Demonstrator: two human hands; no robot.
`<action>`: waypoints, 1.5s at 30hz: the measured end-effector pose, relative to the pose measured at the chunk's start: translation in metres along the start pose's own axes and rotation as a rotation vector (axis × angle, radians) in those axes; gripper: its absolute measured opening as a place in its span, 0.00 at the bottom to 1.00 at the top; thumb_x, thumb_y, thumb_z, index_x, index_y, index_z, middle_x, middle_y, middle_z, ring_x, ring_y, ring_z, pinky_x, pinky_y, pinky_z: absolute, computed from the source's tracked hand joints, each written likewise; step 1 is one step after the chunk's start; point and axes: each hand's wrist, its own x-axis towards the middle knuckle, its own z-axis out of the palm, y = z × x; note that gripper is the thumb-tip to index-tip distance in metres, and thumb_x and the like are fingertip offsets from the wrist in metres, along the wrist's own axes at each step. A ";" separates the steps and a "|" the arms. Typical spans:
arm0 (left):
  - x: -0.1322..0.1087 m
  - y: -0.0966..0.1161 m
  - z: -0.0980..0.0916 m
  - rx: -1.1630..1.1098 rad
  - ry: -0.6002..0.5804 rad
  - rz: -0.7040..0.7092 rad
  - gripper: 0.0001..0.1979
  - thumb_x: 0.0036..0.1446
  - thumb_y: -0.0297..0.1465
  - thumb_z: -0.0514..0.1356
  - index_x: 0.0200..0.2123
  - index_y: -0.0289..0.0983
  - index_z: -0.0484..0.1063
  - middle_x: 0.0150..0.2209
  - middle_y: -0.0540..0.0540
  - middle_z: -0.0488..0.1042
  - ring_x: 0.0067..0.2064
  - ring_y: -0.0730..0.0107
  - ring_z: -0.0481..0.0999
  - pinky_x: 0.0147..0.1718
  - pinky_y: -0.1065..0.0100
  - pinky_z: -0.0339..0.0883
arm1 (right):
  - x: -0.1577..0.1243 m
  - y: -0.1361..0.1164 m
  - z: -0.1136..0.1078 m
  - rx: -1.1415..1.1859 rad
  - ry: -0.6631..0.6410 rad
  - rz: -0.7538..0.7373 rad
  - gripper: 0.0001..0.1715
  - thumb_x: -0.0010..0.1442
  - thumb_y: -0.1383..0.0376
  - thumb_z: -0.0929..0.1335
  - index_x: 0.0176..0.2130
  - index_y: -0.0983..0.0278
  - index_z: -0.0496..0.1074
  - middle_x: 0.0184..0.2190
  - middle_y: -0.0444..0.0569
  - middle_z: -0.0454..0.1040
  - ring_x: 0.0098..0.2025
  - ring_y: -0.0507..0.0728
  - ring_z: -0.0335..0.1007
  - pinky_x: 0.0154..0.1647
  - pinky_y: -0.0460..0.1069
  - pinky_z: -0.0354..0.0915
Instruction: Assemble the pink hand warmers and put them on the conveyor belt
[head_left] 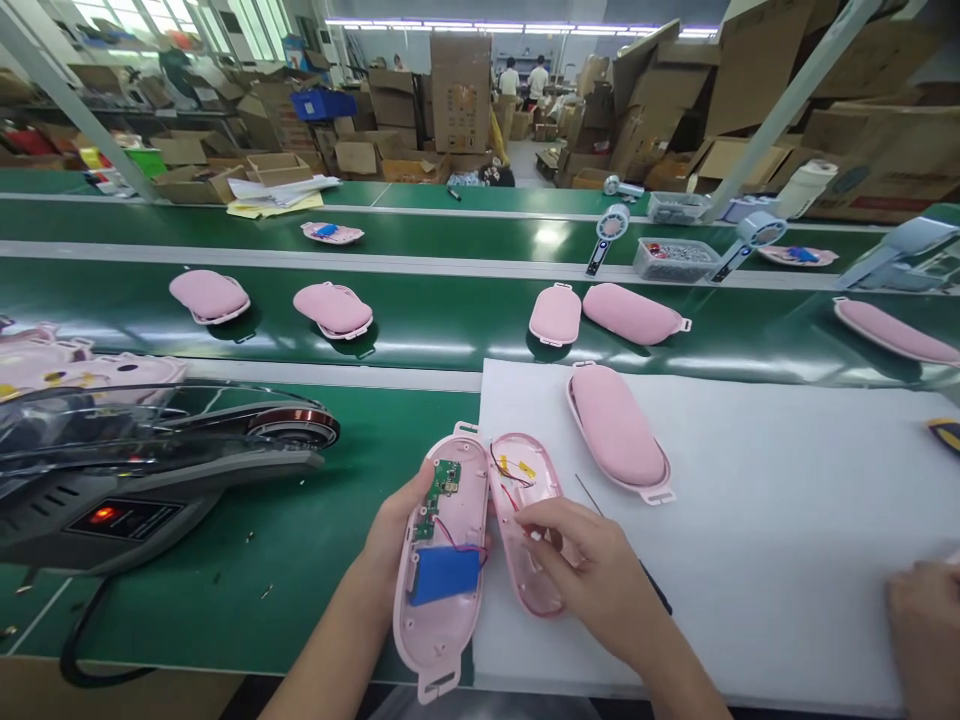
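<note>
My left hand (394, 535) grips a pink oval casing half (442, 635) with its inside facing up. A green circuit board (448, 477) and a blue battery pack (446, 575) with thin wires sit in it. Beside it, a second pink casing half (516, 545) lies open, with yellow tape and thin wires inside. Over this half, my right hand (600, 560) is closed in a pinch at the end of a red wire (511, 497); the fingertips partly hide it. A thin tool with a black handle (658, 588) lies partly behind my right hand.
A closed pink case (619, 425) rests on the white sheet (772, 500). More pink cases (334, 308) stand on the green belt beyond. At left is a grey machine (172, 490) with a clear cover. Another person's hand (926, 620) is at the right edge.
</note>
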 end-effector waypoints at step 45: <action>0.000 -0.019 0.018 0.300 -0.076 0.328 0.38 0.51 0.47 0.63 0.62 0.39 0.60 0.52 0.38 0.75 0.57 0.48 0.69 0.58 0.55 0.56 | 0.042 -0.048 0.014 -0.093 -0.203 0.202 0.14 0.56 0.71 0.60 0.21 0.62 0.64 0.20 0.41 0.67 0.23 0.50 0.60 0.24 0.45 0.52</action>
